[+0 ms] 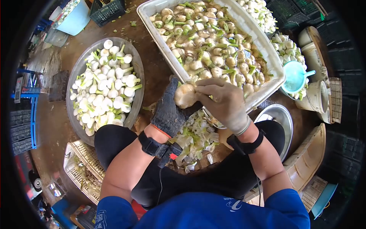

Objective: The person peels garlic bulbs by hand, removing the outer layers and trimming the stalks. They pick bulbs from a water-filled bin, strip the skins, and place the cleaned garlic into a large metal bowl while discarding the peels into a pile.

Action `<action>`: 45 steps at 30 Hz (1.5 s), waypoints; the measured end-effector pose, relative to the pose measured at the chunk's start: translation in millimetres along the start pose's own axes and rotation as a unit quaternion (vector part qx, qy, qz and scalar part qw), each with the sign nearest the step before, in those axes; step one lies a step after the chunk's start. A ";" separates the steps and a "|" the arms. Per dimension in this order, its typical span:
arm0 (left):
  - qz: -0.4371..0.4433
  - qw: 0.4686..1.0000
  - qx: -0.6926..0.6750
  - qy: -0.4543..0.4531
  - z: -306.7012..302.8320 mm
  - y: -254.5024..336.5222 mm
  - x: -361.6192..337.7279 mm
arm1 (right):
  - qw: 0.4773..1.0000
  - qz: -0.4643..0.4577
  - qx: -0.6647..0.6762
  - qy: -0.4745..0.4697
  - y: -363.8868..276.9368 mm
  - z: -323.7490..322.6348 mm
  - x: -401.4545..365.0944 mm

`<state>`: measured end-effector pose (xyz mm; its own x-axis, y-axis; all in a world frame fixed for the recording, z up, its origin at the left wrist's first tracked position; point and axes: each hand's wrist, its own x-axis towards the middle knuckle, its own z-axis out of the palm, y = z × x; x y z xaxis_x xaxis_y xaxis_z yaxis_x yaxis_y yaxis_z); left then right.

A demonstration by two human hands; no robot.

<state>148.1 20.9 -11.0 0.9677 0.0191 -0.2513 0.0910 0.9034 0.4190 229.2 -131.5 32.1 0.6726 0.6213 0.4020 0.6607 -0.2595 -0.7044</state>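
My left hand point(169, 110), in a dark grey glove, is wrapped round a brownish-white bulb point(185, 95), possibly garlic. On the bulb's right side, my right hand point(223, 101), in a pale glove, has its thumb and fingers pinched at the top; what they grip is too small to name. Both hands are just below the near edge of a white tub point(167, 57) of unpeeled bulbs in water. Under them lies a heap of peeled skins point(196, 137). To the left, a round basin point(138, 63) holds clean white bulbs with green stems.
A metal bowl point(284, 114) sits by the right knee. At right are a turquoise dipper point(295, 77), a white bucket point(312, 100) and more bulbs. A cream plastic basket point(82, 168) stands at lower left. A blue tub point(74, 21) and black crate point(106, 13) are at upper left.
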 end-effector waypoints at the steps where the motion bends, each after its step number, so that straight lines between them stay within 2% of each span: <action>1: -0.019 1.000 0.013 0.020 0.7 -0.1 3.1 | 1.000 0.006 -0.018 -0.009 -0.4 2.8 -0.7; 3: -0.039 0.998 0.025 0.039 1.3 -1.3 8.5 | 0.999 0.015 -0.035 0.002 -1.1 9.2 0.4; 5: -0.071 0.988 -0.005 0.138 1.3 -1.4 12.2 | 0.998 0.022 -0.060 -0.006 0.4 14.3 2.0; 9: -0.065 0.983 0.094 0.146 -9.9 1.1 13.7 | 0.995 0.054 -0.084 -0.006 4.9 19.7 2.0; 10: -0.056 0.985 0.118 0.116 -11.8 2.5 12.1 | 0.995 0.054 -0.084 -0.005 5.9 16.8 2.8; 12: -0.048 0.985 0.144 0.085 -13.3 6.0 5.7 | 0.993 0.107 0.045 -0.014 12.0 4.9 5.5; 13: -0.079 0.981 0.173 0.032 -8.5 10.1 -0.8 | 0.995 0.097 0.016 0.009 20.1 -0.2 7.9; 14: -0.109 0.973 0.200 -0.020 -3.9 12.5 -5.0 | 0.987 0.162 -0.015 0.003 15.4 -15.1 16.2; 15: -0.179 0.984 0.014 -0.010 -0.5 14.9 0.7 | 0.988 0.137 -0.057 0.048 27.7 -26.3 17.9; 16: -0.179 0.984 0.013 -0.010 -3.2 13.5 1.8 | 0.985 0.109 -0.099 0.092 34.1 -33.9 20.4; 17: -0.164 0.985 -0.048 0.038 -8.4 11.3 2.8 | 0.985 0.108 -0.099 0.092 34.7 -34.4 17.4; 18: -0.146 0.980 -0.108 0.084 -10.8 11.4 4.0 | 0.990 0.063 -0.089 0.085 32.6 -34.5 14.2; 20: -0.118 0.986 -0.080 0.082 -4.6 10.0 7.8 | 0.997 -0.008 -0.032 0.073 14.2 -23.0 7.8; 22: -0.087 0.991 -0.064 0.076 -7.1 5.8 9.7 | 0.997 -0.024 -0.031 0.068 3.8 -4.1 1.0; 27: -0.064 0.994 -0.017 0.087 -1.1 2.4 7.0 | 0.993 -0.029 -0.108 0.023 2.2 7.3 1.3; 29: -0.034 0.989 0.057 0.132 -0.1 2.3 6.0 | 0.990 -0.031 -0.136 0.014 -1.2 10.8 2.4; 33: -0.018 0.983 0.101 0.155 -2.8 4.5 5.8 | 0.987 -0.026 -0.157 -0.001 -4.9 18.3 0.2; 35: 0.011 0.954 0.225 0.198 -2.6 4.1 4.7 | 0.987 -0.019 -0.162 -0.006 -4.7 22.5 -1.1; 36: 0.010 0.954 0.225 0.198 -5.6 4.6 4.8 | 0.989 0.001 -0.146 -0.010 -4.4 24.0 -0.6; 38: -0.049 0.980 0.110 0.160 -13.5 10.5 5.2 | 0.991 0.020 -0.132 -0.014 0.1 21.5 3.3; 39: -0.049 0.980 0.110 0.159 -16.1 13.6 2.7 | 0.993 0.028 -0.112 -0.001 6.9 16.4 7.9; 41: -0.114 0.982 0.144 0.038 -11.9 21.0 -2.4 | 0.992 0.065 -0.101 0.038 21.9 -2.5 18.3; 42: -0.116 0.982 0.145 0.036 -9.0 21.3 -2.7 | 0.981 0.048 -0.150 0.110 33.3 -14.3 25.3; 43: -0.149 0.986 0.078 0.001 -6.6 21.7 -3.2 | 0.975 0.109 -0.135 0.137 41.3 -34.7 32.0; 44: -0.179 0.983 0.010 -0.033 -5.7 22.1 -3.9 | 0.955 0.056 -0.195 0.216 66.8 -52.0 35.2; 45: -0.173 0.984 -0.025 -0.024 -9.0 20.1 -4.4 | 0.925 0.149 -0.224 0.268 61.8 -65.6 38.6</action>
<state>143.6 42.8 -9.4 0.8911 -0.3115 -0.3299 0.4056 0.8729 0.2713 317.9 -172.0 42.5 0.8361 0.0479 0.5464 0.4106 -0.7151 -0.5657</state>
